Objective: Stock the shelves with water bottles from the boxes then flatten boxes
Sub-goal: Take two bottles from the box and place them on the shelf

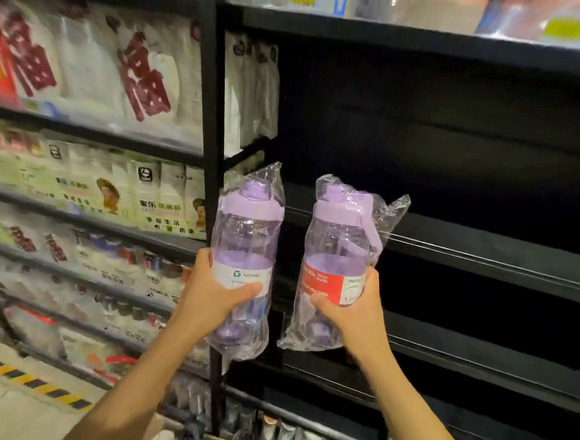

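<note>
Two purple water bottles in clear plastic bags are held upright in front of a black shelf unit. My left hand grips the left bottle around its white label. My right hand grips the right bottle around its red and white label. Both bottles hover in front of a dark bare shelf on the right bay, level with its front edge. No boxes are in view.
A black upright post divides the bays. The left bay holds packaged goods on several shelves. More bare black shelves lie below on the right. Small items fill the bottom shelf. Striped tape marks the floor.
</note>
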{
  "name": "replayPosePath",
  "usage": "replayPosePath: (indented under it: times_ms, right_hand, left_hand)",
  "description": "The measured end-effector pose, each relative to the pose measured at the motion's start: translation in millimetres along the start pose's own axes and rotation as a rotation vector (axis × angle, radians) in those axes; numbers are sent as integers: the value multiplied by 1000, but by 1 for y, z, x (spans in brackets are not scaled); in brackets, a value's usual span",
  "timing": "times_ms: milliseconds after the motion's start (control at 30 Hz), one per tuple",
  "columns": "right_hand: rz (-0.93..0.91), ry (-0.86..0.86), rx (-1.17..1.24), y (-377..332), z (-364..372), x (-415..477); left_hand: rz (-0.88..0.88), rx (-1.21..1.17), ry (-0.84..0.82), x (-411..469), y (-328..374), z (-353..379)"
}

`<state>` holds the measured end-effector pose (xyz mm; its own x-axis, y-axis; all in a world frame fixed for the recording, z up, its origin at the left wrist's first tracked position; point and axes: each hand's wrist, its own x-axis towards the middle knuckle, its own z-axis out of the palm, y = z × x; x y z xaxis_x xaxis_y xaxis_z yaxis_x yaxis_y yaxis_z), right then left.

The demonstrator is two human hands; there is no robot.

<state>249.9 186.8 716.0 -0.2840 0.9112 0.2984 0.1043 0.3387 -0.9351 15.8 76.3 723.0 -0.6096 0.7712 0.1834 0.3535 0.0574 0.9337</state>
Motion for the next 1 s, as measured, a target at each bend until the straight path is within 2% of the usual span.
replayPosePath:
  times_ms: [167, 433, 767, 1000]
  right_hand:
    - [-52, 72, 18, -44, 2, 39]
    - [-162, 160, 31, -78, -8, 105]
    - [-235, 139, 50, -66, -5, 177]
    - [-215, 111, 109, -58, 0, 207]
  left_hand:
    - [75, -16, -45, 53, 41, -9]
    - [212, -60, 14, 114, 88, 5]
    - [220, -69, 150, 159, 117, 41]
    - [209, -71, 219, 196, 105, 62]
